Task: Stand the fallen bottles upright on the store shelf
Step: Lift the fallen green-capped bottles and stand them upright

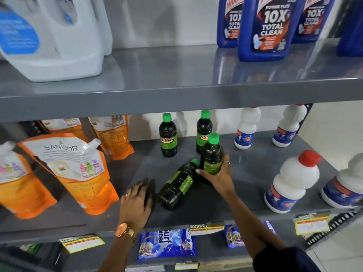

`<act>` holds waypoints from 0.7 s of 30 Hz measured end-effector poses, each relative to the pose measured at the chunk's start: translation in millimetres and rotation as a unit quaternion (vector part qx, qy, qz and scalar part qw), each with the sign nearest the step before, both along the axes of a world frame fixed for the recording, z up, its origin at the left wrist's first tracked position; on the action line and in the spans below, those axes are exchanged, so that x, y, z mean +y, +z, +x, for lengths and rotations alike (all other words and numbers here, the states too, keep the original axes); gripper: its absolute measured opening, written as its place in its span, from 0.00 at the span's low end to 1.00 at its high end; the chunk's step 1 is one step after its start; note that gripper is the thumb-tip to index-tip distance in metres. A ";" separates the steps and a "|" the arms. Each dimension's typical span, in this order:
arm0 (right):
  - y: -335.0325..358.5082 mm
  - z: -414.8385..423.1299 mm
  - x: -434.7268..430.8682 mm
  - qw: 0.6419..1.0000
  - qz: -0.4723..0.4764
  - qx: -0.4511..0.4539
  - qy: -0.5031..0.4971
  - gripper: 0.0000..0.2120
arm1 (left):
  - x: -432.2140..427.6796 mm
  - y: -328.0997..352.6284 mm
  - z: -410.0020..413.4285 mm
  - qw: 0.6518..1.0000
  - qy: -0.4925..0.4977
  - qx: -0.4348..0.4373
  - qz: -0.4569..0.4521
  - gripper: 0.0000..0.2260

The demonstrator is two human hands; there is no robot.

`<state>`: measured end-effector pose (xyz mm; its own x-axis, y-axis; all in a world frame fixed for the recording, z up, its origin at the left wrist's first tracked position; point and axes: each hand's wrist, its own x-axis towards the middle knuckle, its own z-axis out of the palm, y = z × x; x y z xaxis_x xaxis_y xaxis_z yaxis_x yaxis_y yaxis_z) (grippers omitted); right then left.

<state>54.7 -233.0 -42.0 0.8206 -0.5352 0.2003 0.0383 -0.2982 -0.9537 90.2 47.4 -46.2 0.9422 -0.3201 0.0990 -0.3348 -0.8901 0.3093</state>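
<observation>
Several dark bottles with green caps and green labels are on the grey middle shelf (255,173). Two stand upright at the back, one on the left (168,136) and one further right (203,128). A third bottle (211,154) is upright and slightly tilted, and my right hand (218,178) is wrapped around its lower half. A fourth bottle (177,185) lies on its side, cap pointing back right, base toward me. My left hand (137,201) rests flat on the shelf just left of this fallen bottle, fingers spread, holding nothing.
Orange refill pouches (68,169) crowd the shelf's left side. White bottles with red caps (290,181) stand to the right. The upper shelf holds white jugs (53,38) and blue cleaner bottles (265,28). Price tags (311,222) line the front edge; blue detergent packets (167,245) sit below.
</observation>
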 end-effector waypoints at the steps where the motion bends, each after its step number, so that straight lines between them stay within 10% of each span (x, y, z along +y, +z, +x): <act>1: -5.4 -2.5 -3.3 1.000 -0.002 0.000 0.018 0.37 | 0.1 -0.6 0.1 1.000 -0.002 0.000 0.002 0.23; 7: -19.9 -12.7 -10.0 1.000 -0.009 -0.001 0.014 0.27 | 0.3 -3.2 2.4 1.000 -0.001 -0.017 -0.004 0.28; 21: -17.4 -15.2 16.0 0.996 0.026 0.011 -0.084 0.43 | 0.0 -6.6 1.5 1.000 0.002 -0.012 -0.014 0.22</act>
